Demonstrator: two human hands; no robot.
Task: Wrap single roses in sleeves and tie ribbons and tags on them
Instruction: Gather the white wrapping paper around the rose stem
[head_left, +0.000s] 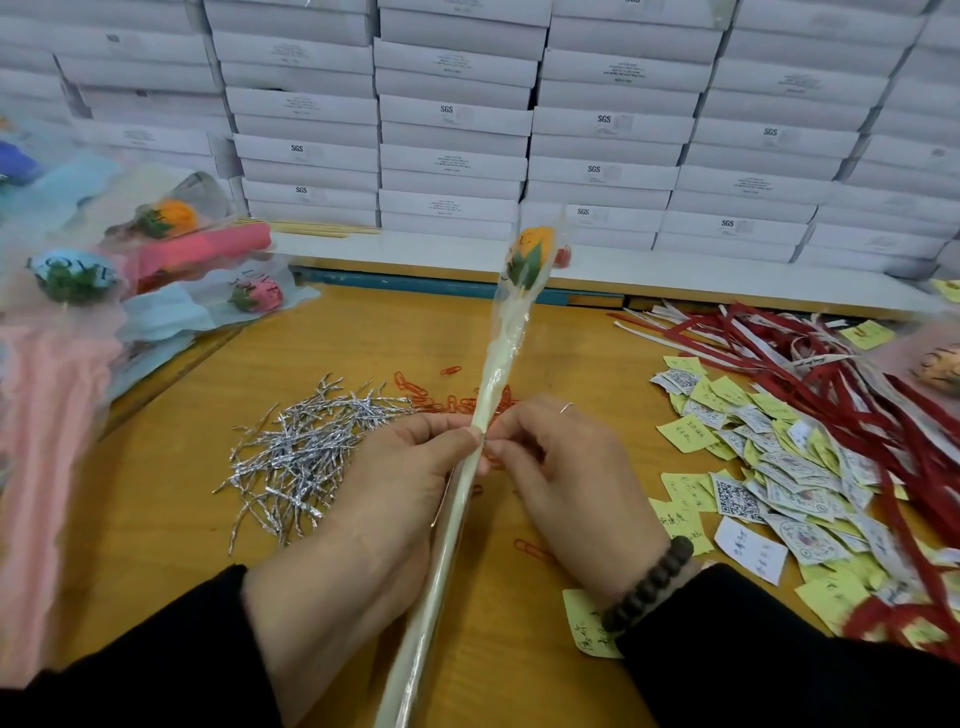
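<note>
A single orange rose (532, 252) with green leaves sits inside a clear plastic sleeve (501, 358) that runs down to the bottom edge of the view. My left hand (384, 493) grips the sleeved stem at mid-height. My right hand (566, 473) pinches something small and silvery against the stem right beside my left thumb. A pile of silver twist ties (306, 447) lies left of my hands. Red and white ribbons (810, 364) and a heap of yellow and printed tags (769, 467) lie to the right.
Red paper clips (415, 389) are scattered behind my hands on the wooden table (171, 493). Wrapped roses in pink and blue paper (156, 249) lie at the left. Stacked white boxes (457, 130) wall off the back.
</note>
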